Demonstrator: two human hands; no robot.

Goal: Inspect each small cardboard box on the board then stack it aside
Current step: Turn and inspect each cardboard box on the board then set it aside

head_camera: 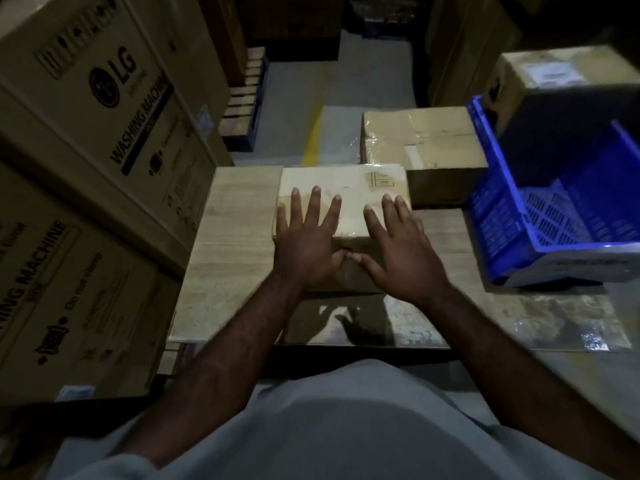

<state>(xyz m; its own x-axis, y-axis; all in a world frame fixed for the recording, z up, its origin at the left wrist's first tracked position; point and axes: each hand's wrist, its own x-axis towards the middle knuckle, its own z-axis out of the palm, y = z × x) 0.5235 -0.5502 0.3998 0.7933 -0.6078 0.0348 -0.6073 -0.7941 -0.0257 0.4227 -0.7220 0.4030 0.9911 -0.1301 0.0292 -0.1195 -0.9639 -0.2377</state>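
While the wooden board (239,237) bears it, both flat-fingered hands, left hand (304,244) and right hand (398,251), press the matte cardboard box (346,188).

- Small cardboard box (346,187): tan, closed, flat, squarely under left grip (308,244) and right grip (398,251), fingers spread on top.
- Board (235,237): pale wood grain, level, beneath.

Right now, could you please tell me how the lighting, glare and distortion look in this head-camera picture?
Head view: dim overall, far background nearly black; light is strongest on the small box under the left hand and right hand; hand shadows fall just nearer the camera; glare glints off the glossy tape at right; wide-angle distortion bows the washing machine cartons.
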